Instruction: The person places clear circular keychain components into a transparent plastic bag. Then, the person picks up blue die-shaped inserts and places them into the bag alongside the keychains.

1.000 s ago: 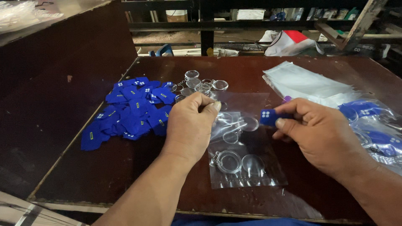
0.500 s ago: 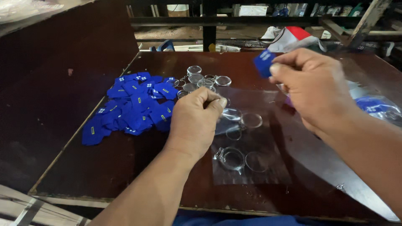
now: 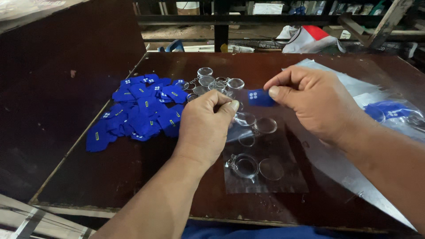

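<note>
Just right of the frame's centre, the right hand (image 3: pixel 316 104) pinches a small blue paper insert with white dots (image 3: pixel 260 98) between thumb and forefinger. It looks feather-light and limp, easily creased, so an edge grip like this suits it. The left hand (image 3: pixel 206 126), fingers curled together at centre, nips something I cannot make out over a thin clear plastic sleeve (image 3: pixel 261 170) holding round transparent keyring shells (image 3: pixel 246 165), hard and slick-looking. A heap of blue inserts (image 3: pixel 137 113) lies centre-left on the dark wooden table (image 3: pixel 110 177).

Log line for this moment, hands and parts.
left hand: pinching clear bag | right hand: holding blue insert above bag | blue pile at left
</note>
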